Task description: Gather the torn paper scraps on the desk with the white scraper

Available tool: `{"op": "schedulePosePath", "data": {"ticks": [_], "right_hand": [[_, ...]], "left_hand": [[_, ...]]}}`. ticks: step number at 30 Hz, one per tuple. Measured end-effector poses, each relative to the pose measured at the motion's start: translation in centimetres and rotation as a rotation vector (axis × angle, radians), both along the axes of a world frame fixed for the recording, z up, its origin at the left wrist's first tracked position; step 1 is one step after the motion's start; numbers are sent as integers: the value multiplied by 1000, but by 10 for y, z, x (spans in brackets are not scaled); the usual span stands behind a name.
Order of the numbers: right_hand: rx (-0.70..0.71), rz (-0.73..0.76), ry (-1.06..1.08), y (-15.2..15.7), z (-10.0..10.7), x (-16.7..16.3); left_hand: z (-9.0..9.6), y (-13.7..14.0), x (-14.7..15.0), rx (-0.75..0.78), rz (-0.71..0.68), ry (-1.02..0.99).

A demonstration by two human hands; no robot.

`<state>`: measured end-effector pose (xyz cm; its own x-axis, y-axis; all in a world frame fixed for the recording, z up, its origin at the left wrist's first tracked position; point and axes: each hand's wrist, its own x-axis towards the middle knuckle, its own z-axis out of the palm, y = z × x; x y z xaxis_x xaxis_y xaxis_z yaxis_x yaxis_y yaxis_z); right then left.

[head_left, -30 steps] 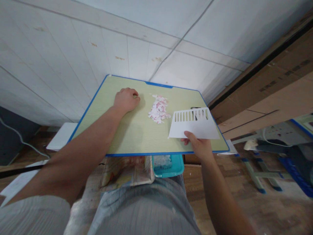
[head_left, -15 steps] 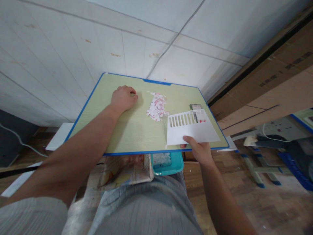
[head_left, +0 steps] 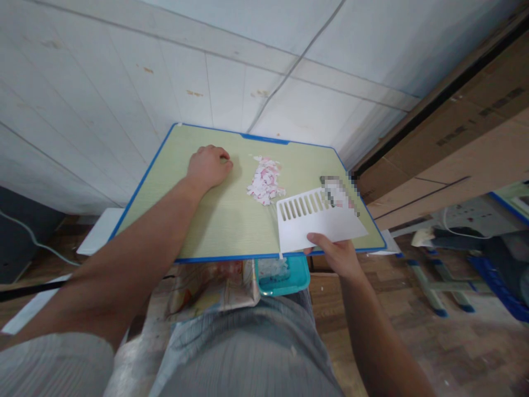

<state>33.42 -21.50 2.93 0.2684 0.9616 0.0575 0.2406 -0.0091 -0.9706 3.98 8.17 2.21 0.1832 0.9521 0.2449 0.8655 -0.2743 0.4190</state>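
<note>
One slotted white card, clamped in our right hand, sits right of and nearer us than the paper scraps; our left hand curls to their left, whether closed we cannot tell. Card positioning seems in hand; the next move calls for a steady, level grip.

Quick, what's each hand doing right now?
Left hand: loosely curled; can't tell if it's holding anything.
Right hand: closed, holding the white slotted sheet.

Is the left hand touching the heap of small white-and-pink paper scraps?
Apart. The head view shows bare, pale green, blue-edged tabletop between the left hand and the paper heap.
</note>
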Motion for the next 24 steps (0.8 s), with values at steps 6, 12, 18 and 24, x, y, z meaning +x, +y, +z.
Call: {"op": "schedulePosePath", "data": {"ticks": [6, 12, 18, 24], "right_hand": [[-27, 23, 17, -1, 5, -1], [-25, 22, 18, -1, 1, 0], [-18, -45, 14, -3, -5, 2], [2, -68, -42, 1, 3, 5]], "left_hand": [[4, -3, 0, -25, 0, -6], [6, -5, 0, -18, 6, 10], [5, -4, 0, 4, 0, -16], [7, -4, 1, -11, 1, -7]]}}
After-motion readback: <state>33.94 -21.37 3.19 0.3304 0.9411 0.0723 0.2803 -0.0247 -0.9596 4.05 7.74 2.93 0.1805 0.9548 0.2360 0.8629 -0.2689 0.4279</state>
